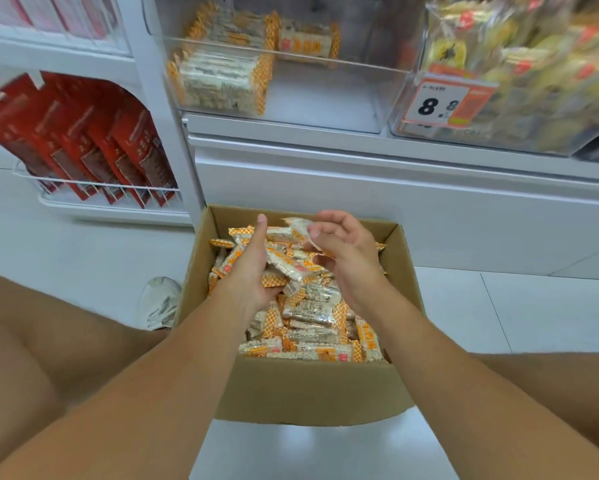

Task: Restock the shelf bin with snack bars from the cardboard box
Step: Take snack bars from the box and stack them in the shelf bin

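An open cardboard box [311, 389] stands on the floor in front of me, filled with several snack bars [311, 317] in clear wrappers with orange checked ends. My left hand [247, 271] is over the box, palm up, gripping a bunch of bars. My right hand [348, 258] hovers beside it and pinches one bar [301, 227] at its fingertips. Above, the clear shelf bin [325, 98] holds a neat row of the same bars [221, 79] at its left side; its right half is bare.
A second clear bin [540, 126] of yellow snacks with an orange price tag [447, 100] stands to the right. Red packets [83, 140] fill a white wire rack at the left. My knees flank the box, and a white shoe [159, 301] rests left of it.
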A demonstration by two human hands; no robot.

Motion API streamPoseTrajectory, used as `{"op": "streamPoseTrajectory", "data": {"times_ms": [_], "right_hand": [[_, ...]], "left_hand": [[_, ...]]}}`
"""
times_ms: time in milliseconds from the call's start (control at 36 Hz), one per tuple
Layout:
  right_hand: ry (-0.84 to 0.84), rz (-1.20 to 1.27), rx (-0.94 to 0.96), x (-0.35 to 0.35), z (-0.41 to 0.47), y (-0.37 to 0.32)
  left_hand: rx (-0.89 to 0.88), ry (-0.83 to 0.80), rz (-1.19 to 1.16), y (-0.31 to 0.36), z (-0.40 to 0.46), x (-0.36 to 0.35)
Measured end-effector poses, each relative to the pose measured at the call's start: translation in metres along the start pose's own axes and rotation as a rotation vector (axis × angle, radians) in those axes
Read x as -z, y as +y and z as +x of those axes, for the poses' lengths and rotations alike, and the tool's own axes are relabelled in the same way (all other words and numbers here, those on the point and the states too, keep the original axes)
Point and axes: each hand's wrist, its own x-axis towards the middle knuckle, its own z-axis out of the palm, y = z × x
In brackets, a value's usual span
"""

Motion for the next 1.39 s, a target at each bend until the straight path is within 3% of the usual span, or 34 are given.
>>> {"op": "streamPoseTrajectory", "data": {"times_ms": [56,111,167,250,333,444,528,611,806,889,1000,1083,1167,1250,1389], "right_hand": [[-0.249,0.184,-0.186,0.004,0.0,-0.007],[-0.406,0.122,-0.272,0.006,-0.001,-0.007],[-0.412,0.015,-0.29,0.007,-0.002,-0.004],[-0.375,0.043,-0.349,0.012,0.0,-0.003],[-0.439,-0.135,-0.37,0.021,0.003,-0.007],[-0.642,-0.61,-0.328,0.033,0.01,-0.021],[-0.731,-0.806,-0.337,0.037,0.016,-0.029],[-0.707,-0.99,-0.226,0.033,0.015,-0.023],[-0.469,-0.825,-0.064,0.026,0.014,0.008],[-0.505,-0.895,-0.054,0.024,0.013,0.01],[-0.578,-0.741,-0.179,0.038,0.018,-0.012],[-0.462,-0.51,-0.171,0.048,0.025,-0.038],[-0.361,-0.45,-0.206,0.051,0.029,-0.043],[-0.372,-0.59,-0.189,0.047,0.027,-0.027],[-0.128,-0.54,-0.12,0.041,0.027,0.006]], "left_hand": [[0.033,-0.121,-0.068,0.005,-0.005,-0.003],[0.047,-0.227,-0.135,0.007,-0.007,-0.005],[0.055,-0.293,-0.141,0.007,-0.006,-0.005],[0.037,-0.313,-0.097,0.003,-0.011,-0.004],[0.039,-0.246,0.018,-0.004,-0.008,-0.001],[0.055,-0.224,0.048,-0.007,-0.011,-0.001],[0.078,-0.225,0.071,-0.008,-0.008,-0.003],[0.044,-0.202,0.084,-0.006,-0.007,-0.009],[0.081,-0.322,0.008,-0.009,-0.019,-0.021],[0.086,-0.346,-0.015,-0.009,-0.022,-0.019],[0.03,-0.327,0.266,-0.006,-0.022,-0.011],[-0.026,-0.401,0.585,-0.006,-0.025,-0.008],[-0.057,-0.438,0.743,-0.006,-0.027,-0.014],[-0.084,-0.463,0.807,-0.008,-0.032,-0.024],[-0.006,-0.454,0.669,-0.007,-0.035,-0.024]]}}
